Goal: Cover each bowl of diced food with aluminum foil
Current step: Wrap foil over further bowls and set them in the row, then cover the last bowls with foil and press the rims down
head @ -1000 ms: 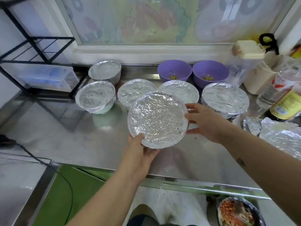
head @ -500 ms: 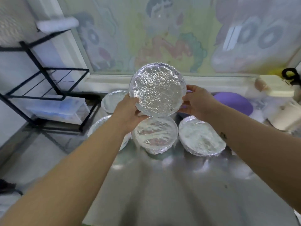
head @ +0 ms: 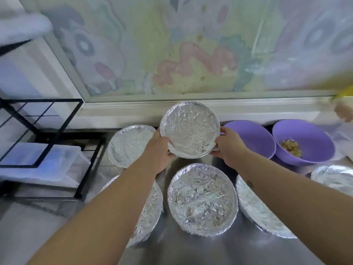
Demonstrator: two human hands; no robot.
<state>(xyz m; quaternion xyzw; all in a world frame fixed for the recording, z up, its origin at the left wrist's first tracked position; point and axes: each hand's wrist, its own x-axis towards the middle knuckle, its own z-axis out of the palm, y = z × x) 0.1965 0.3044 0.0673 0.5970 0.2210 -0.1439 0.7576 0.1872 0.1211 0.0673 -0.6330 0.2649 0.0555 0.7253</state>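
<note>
The held bowl (head: 189, 131) was up at the back of the tabletop (head: 191, 249), between a back-left bowl (head: 129, 146) and a purple bowl (head: 254, 138), with its foil (head: 193, 121) face tipped toward us. The left hand (head: 156, 150) took its near-left rim and the right hand (head: 229, 148) its right rim, each grip clamped on the bowl. We judged that two hands at the edge spared the thin foil a dent. We also judged the bowl was bound for the gap in the back row, out of the way of the working space. Whether its base touched the tabletop we could not tell, since its own rim and the hands hid that.

Nearer us stood a row of covered bowls. The middle bowl (head: 202, 199) was in full view, the left bowl (head: 150, 213) lay mostly under the left forearm, and the right bowl (head: 256, 213) partly under the right. A further foiled rim (head: 334, 176) was cut off at the right edge.

A second purple bowl (head: 309, 134) showed diced food (head: 291, 147) with no cover, so we judged the task unfinished. The first purple bowl's inside was turned from us. What lay under any foil we could not see.

At the left a black rack (head: 47, 131) stood over a clear box (head: 38, 161), both blurred.
</note>
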